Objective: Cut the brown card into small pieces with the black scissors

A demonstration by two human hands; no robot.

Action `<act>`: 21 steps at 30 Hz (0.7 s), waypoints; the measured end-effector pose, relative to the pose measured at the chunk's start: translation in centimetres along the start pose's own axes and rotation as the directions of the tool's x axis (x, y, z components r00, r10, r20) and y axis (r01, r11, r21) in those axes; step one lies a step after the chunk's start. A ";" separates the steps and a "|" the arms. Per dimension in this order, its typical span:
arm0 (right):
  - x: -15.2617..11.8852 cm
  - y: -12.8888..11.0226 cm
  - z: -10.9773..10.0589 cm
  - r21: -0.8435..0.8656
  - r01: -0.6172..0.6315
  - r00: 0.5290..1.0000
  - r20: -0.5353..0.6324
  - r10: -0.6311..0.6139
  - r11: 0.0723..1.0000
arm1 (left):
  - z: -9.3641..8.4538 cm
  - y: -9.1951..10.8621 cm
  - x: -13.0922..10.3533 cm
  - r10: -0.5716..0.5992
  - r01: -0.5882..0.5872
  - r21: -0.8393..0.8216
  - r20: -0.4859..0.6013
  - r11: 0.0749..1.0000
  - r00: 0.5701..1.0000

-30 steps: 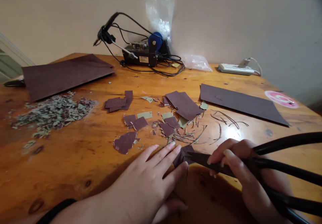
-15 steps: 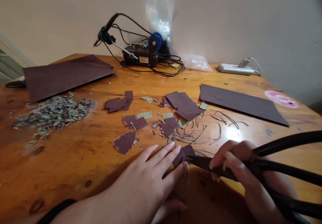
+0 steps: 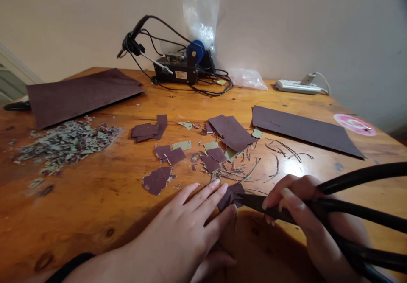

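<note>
Just nearer me than the thin trimmings, my open left hand pins a brown piece — my right hand, curled around black scissors, seems mid-scoring, which calls for steady pressure.

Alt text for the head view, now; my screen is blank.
The left hand steadies a small maroon piece on a wooden table while the right hand holds black scissors, tip over it. Beyond lie maroon scraps, with a shred heap and large sheet left, another sheet right, and corded black equipment behind.
</note>
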State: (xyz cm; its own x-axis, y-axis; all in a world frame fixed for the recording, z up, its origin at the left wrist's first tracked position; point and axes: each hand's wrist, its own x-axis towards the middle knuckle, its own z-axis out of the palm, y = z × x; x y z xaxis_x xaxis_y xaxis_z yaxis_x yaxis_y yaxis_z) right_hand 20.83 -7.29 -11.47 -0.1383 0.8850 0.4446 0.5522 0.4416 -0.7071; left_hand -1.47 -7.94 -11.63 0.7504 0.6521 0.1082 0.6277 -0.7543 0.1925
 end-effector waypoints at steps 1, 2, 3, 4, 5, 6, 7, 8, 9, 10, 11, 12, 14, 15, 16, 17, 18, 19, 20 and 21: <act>0.0 0.1 0.0 -0.008 -0.009 1.000 0.000 0.009 1.000 | 0.0 0.0 0.0 -0.001 0.001 0.003 0.007 1.000 1.000; 0.0 0.1 0.0 -0.013 -0.011 1.000 -0.005 0.011 1.000 | 0.0 0.0 0.0 -0.003 0.003 0.007 0.013 1.000 1.000; 0.0 0.2 0.0 -0.012 -0.013 1.000 -0.012 0.013 1.000 | 0.1 0.0 0.1 -0.004 0.004 0.011 0.020 1.000 1.000; -0.1 0.3 0.0 -0.010 -0.017 1.000 -0.018 0.017 1.000 | 0.1 0.0 0.1 -0.004 0.003 0.015 0.024 1.000 1.000; -0.1 0.4 0.0 -0.003 -0.023 0.999 -0.026 0.023 1.000 | 0.1 0.0 0.1 -0.002 0.002 0.018 0.026 1.000 1.000; -0.1 0.4 0.0 0.006 -0.034 0.999 -0.022 0.035 0.999 | 0.0 0.0 0.1 0.000 -0.001 0.020 0.026 1.000 1.000; -0.2 0.4 0.0 0.019 -0.043 0.999 -0.012 0.043 0.999 | 0.0 0.0 0.1 0.003 -0.003 0.022 0.024 1.000 1.000; -0.3 0.4 0.0 0.034 -0.051 0.999 0.001 0.051 0.998 | 0.0 0.0 0.1 0.003 -0.004 0.025 0.022 1.000 1.000; -0.4 0.4 0.0 0.046 -0.059 0.998 0.011 0.058 0.997 | -0.1 0.0 0.1 0.004 -0.004 0.028 0.021 1.000 1.000; -0.5 0.4 0.0 0.058 -0.060 0.998 0.016 0.059 0.997 | -0.1 0.0 0.1 0.002 -0.003 0.032 0.020 0.999 1.000; -0.6 0.3 0.0 0.068 -0.060 0.998 0.020 0.059 0.996 | -0.1 0.0 0.1 0.001 -0.002 0.034 0.021 0.999 1.000; -0.7 0.3 0.0 0.074 -0.059 0.998 0.017 0.057 0.996 | -0.1 0.0 0.1 -0.001 0.000 0.035 0.024 0.999 1.000; -0.7 0.2 0.0 0.079 -0.061 0.998 0.020 0.059 0.995 | -0.2 0.0 0.1 -0.003 0.003 0.028 0.029 1.000 1.000; -0.7 0.2 0.0 0.083 -0.057 0.998 0.026 0.055 0.995 | -0.2 0.0 0.1 -0.003 0.003 0.022 0.032 1.000 0.999; -0.7 0.2 0.0 0.084 -0.055 0.998 0.037 0.052 0.995 | -0.2 0.0 0.1 -0.004 0.004 0.017 0.036 1.000 0.999; -0.7 0.2 -0.1 0.083 -0.055 0.998 0.044 0.051 0.995 | -0.2 0.0 0.1 -0.004 0.004 0.014 0.040 1.000 0.999; -0.7 0.2 -0.1 0.083 -0.052 0.998 0.048 0.048 0.995 | -0.2 0.0 0.1 -0.005 0.005 0.013 0.043 1.000 0.999; -0.7 0.2 -0.2 0.084 -0.050 0.998 0.050 0.046 0.995 | -0.2 0.0 0.1 -0.007 0.006 0.013 0.045 1.000 0.999; -0.7 0.3 -0.2 0.085 -0.048 0.998 0.048 0.044 0.995 | -0.2 0.0 0.1 -0.009 0.008 0.014 0.047 1.000 0.999; -0.7 0.3 -0.2 0.084 -0.048 0.998 0.048 0.044 0.995 | -0.2 0.0 0.1 -0.010 0.009 0.014 0.047 1.000 0.999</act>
State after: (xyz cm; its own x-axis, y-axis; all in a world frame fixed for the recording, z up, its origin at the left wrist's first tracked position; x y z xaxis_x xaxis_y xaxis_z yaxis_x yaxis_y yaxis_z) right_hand 21.25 -7.83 -11.91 -0.1532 0.9097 0.3861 0.4870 0.4094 -0.7715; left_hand -1.41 -7.86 -11.44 0.7530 0.6553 0.0600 0.6375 -0.7491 0.1802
